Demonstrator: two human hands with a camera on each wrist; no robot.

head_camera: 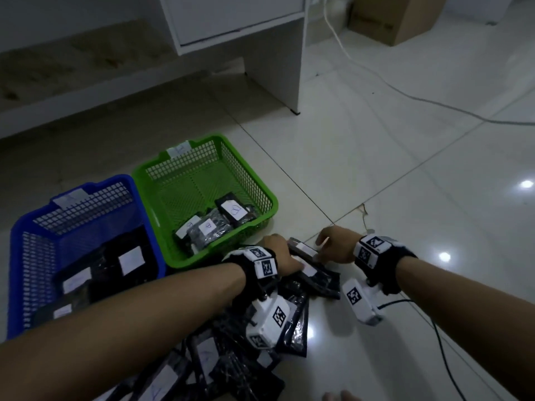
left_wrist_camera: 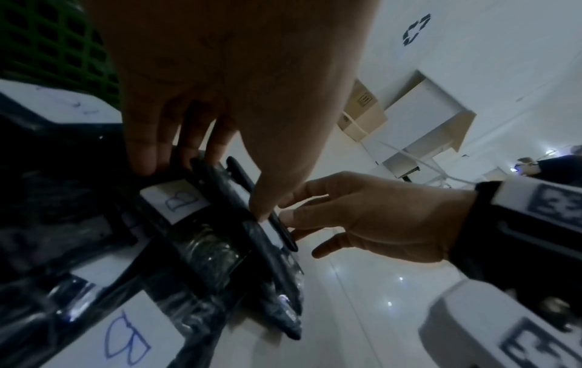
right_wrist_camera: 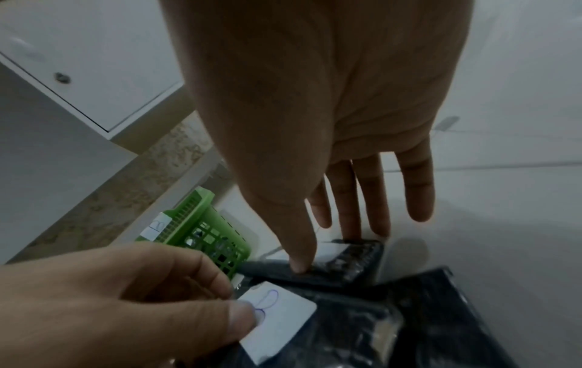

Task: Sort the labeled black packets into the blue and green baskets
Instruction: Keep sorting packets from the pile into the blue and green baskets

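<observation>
our left fingers [right_wrist_camera: 201, 276] are pinching a glossy black packet [right_wrist_camera: 330, 331] by its white label marked b; our right hand [head_camera: 335, 247], fingers straight, is touching another packet [right_wrist_camera: 343, 264].

A plain indoor room, likely an office or storeroom, with the sorting done on the floor.

Glossy white floor tiles [head_camera: 405, 175] spread out from where the hands work. Past the hands stands a white cabinet [head_camera: 240, 21] on a panel leg, with a lock on its door in the right wrist view. A cardboard box [head_camera: 390, 18] sits well beyond the hands on the right side, and a white cable [head_camera: 385, 79] trails across the tiles. A pale stone ledge [head_camera: 81, 70] runs along the left.
</observation>
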